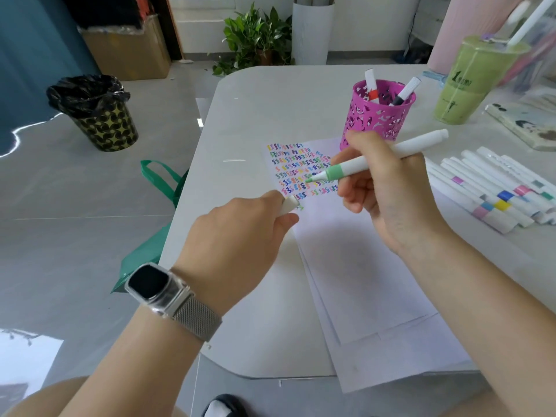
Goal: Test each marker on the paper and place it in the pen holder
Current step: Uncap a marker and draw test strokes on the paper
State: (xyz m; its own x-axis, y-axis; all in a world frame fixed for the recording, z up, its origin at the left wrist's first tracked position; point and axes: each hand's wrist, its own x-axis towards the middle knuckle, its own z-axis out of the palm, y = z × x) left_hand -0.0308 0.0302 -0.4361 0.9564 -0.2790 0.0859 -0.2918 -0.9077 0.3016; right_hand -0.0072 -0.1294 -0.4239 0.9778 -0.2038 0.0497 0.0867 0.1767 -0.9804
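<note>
My right hand (388, 191) grips an uncapped white marker with a light green collar (358, 165), its tip just above the squiggle-covered top of the white paper (355, 266). My left hand (240, 233) pinches the marker's white cap (289, 204) over the paper's left edge. The pink perforated pen holder (377, 115) stands behind the paper with two markers in it, one red-banded (371, 85) and one black-banded (404, 91). A row of several capped markers (496, 194) lies on the table to the right.
A green drink cup with a straw (475, 82) stands at the back right, next to a flat phone-like object (523, 121). Off the grey table's (246, 121) left edge sit a green bag (162, 188) and a black-lined bin (96, 112) on the floor.
</note>
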